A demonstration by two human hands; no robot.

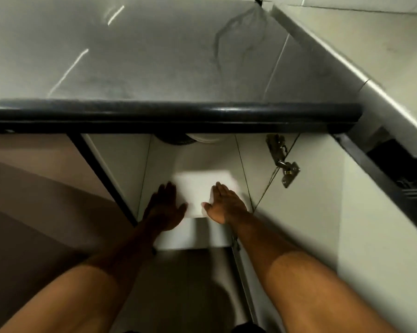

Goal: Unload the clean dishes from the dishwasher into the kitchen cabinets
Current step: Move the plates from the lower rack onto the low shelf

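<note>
Left hand (165, 209) and right hand (226, 205) both reach down into open white lower cabinet (125, 164) under black rounded counter edge (178, 114), fingers straight, not curled. Flat white square dish (200, 188) sits between them, low inside the cabinet, towards its front. Blur hides whether it rests on the shelf or hangs just above it. Right hand lies along the dish's right edge, thumb over the near right corner. Left hand flanks the left edge; contact is likely but can't be confirmed through motion blur. So this is a flat-palmed squeeze from both sides, no wrap-around grip. Handling, as a judgement: looks like glazed ceramic or stiff plastic, so rigid, no flex, smooth and slippery if damp from the wash, corners prone to chipping if ceramic. Weight is probably moderate; two hands suggest care more than load. Better hold: fingers under opposite edges, thumbs on top, keep it level, land one edge first, then slide it back. Risk: palm-only side pressure could let it slip. Metal door hinge (283, 162) at right and round dark and white items (178, 139) at the cabinet back are close enough to knock.
</note>
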